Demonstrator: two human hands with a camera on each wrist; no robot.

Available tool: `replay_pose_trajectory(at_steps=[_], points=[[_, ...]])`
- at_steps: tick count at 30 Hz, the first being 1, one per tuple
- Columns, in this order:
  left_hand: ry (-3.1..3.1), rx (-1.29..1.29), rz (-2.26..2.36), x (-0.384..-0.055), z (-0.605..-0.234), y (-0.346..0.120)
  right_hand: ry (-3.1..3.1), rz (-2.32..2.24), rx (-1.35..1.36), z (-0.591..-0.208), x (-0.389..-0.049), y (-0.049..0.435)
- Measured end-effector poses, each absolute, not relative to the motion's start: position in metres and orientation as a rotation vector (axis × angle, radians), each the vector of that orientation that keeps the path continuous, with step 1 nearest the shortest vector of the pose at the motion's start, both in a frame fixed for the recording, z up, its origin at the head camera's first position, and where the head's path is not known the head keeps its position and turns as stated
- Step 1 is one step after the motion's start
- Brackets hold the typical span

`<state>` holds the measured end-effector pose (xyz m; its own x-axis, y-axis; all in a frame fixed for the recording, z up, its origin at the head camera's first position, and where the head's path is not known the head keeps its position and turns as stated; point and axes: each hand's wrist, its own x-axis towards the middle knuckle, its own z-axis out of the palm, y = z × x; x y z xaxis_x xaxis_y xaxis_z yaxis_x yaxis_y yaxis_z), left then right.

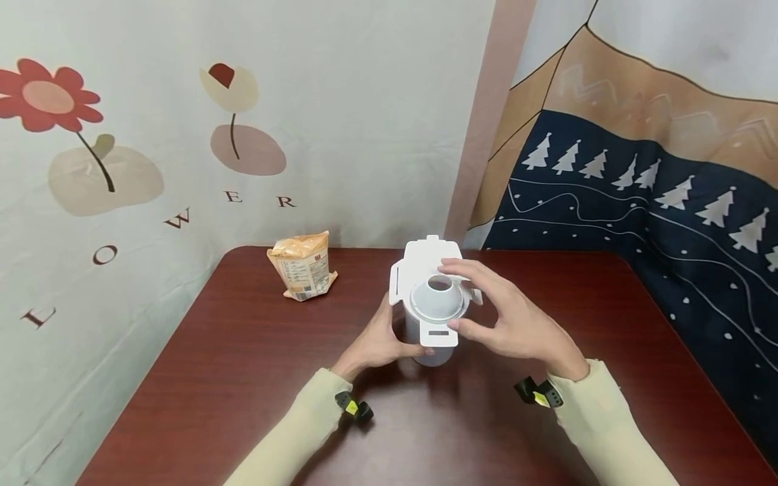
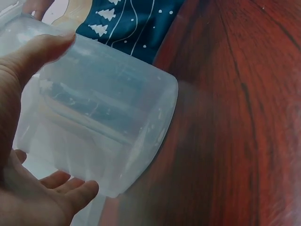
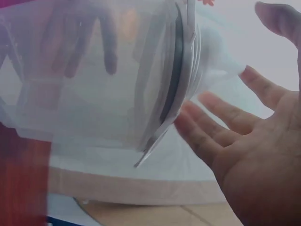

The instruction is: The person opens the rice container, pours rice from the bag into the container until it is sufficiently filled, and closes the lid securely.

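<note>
Cloudy container (image 2: 108,108) is gripped by the left hand (image 1: 378,339), fingers clamped on; right hand (image 1: 521,320) is poised at the white lid (image 1: 425,256), fingers apart.

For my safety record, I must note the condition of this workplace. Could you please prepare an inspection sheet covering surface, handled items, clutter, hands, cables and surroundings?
Surface: table dark red, wood-grained, glossy.
Handled items: translucent container; white lid on it, flaps sticking out, round spout on top.
Clutter: bag standing near the far edge, left of the container.
Left hand: grips the container, thumb on one side, fingers on the other.
Right hand: fingers spread at the lid; firm contact cannot be judged.
Cables: nothing seen.
Surroundings: flower-print cloth behind; tree-print cloth behind and to the right.
</note>
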<state>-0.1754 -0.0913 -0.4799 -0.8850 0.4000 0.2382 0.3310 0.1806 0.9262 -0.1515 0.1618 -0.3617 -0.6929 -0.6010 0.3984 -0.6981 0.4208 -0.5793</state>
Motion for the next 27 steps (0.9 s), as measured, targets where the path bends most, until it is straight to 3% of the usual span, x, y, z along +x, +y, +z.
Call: replay_pose_trajectory(at_steps=[12,27], points=[[2.614,0.412,1.826,-0.146,-0.48,-0.071,-2.526,1.181,1.057,-0.377,-0.159,0.168],[2.402,0.701,1.687,-0.175,-0.479,-0.094,-2.412,0.925,0.835,-0.381,-0.13,0.145]])
